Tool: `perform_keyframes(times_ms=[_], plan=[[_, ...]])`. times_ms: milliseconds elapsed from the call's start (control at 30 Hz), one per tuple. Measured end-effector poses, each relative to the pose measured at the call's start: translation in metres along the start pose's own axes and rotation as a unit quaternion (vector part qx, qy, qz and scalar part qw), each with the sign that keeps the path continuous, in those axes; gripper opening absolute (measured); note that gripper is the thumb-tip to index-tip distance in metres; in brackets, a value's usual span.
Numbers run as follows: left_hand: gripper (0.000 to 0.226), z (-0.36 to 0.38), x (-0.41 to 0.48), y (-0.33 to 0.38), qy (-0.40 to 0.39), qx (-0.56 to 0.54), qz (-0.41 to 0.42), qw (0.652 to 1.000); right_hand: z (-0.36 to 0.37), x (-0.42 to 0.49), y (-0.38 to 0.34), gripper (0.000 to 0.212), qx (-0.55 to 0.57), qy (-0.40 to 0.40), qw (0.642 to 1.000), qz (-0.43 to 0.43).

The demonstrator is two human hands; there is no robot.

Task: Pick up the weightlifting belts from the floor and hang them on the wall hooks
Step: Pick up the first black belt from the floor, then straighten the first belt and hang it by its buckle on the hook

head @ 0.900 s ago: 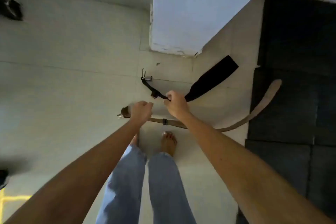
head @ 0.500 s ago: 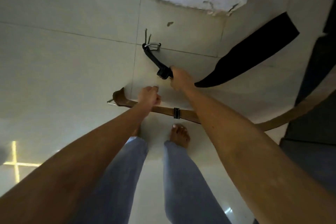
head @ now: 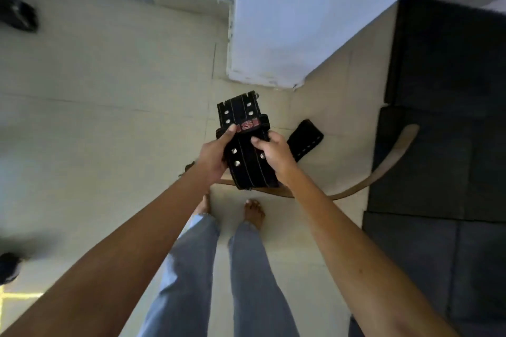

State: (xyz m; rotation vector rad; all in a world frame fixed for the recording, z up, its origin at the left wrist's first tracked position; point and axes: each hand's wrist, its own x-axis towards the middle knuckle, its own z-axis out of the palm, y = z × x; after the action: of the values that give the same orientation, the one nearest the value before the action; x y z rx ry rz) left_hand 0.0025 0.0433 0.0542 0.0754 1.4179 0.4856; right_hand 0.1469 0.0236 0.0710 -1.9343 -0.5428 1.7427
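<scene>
A black weightlifting belt with white stitching, metal rivets and a red logo is lifted off the floor in front of me. My left hand grips its left edge and my right hand grips its right edge. The belt's free end trails down to the floor behind my right hand. A tan leather belt lies curved on the floor beneath my hands, its right end resting on the dark mat. No wall hooks are in sight.
A white pillar corner stands just ahead of the belts. Dark rubber mats cover the floor at the right. Pale floor tiles spread to the left. Dark objects sit at the left edge. My bare feet stand below the tan belt.
The black belt has come up off the floor with its buckle end. My left hand has left the tan belt and now also grips the black one. The camera has risen.
</scene>
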Motion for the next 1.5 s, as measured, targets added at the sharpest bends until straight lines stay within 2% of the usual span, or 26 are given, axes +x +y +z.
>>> perform_keyframes(times_ms=[67,167,333,567,700,767,900,1000,1133,1300,1400,1500], plan=[[0.046,0.015,-0.068,0.033,-0.036,0.036,0.007,0.999,-0.011,-0.066,-0.039,0.018,0.06,-0.003,0.998,0.001],[0.047,0.035,-0.163,0.073,-0.067,0.114,0.044,0.99,-0.022,-0.155,-0.085,0.043,0.141,-0.008,0.99,-0.005],[0.052,0.059,-0.298,0.117,-0.114,0.199,0.121,0.966,-0.027,-0.273,-0.144,0.043,0.196,-0.014,0.978,-0.067],[0.034,0.069,-0.417,0.131,-0.15,0.222,0.261,0.927,-0.038,-0.373,-0.205,0.04,0.187,-0.001,0.977,-0.1],[0.028,0.067,-0.451,0.137,-0.178,0.224,0.322,0.902,-0.065,-0.394,-0.261,0.02,0.197,0.048,0.967,-0.155],[0.029,0.064,-0.468,0.14,-0.189,0.23,0.356,0.886,-0.078,-0.405,-0.292,0.014,0.214,0.041,0.959,-0.181],[0.029,0.061,-0.489,0.151,-0.193,0.217,0.429,0.856,-0.074,-0.418,-0.322,0.036,0.193,-0.001,0.956,-0.219],[0.029,0.059,-0.496,0.157,-0.185,0.174,0.454,0.854,-0.042,-0.428,-0.304,0.04,0.156,-0.049,0.958,-0.236],[0.031,0.05,-0.494,0.161,-0.169,0.157,0.466,0.854,-0.011,-0.432,-0.252,0.035,0.204,-0.075,0.935,-0.279],[0.025,0.047,-0.494,0.16,-0.15,0.137,0.459,0.865,0.013,-0.437,-0.202,0.029,0.077,-0.065,0.955,-0.28],[0.028,0.042,-0.493,0.161,-0.168,0.146,0.452,0.864,0.01,-0.438,-0.215,0.033,0.094,-0.068,0.953,-0.28],[0.027,0.038,-0.497,0.16,-0.181,0.154,0.45,0.861,-0.009,-0.438,-0.265,0.036,0.147,-0.052,0.944,-0.289]])
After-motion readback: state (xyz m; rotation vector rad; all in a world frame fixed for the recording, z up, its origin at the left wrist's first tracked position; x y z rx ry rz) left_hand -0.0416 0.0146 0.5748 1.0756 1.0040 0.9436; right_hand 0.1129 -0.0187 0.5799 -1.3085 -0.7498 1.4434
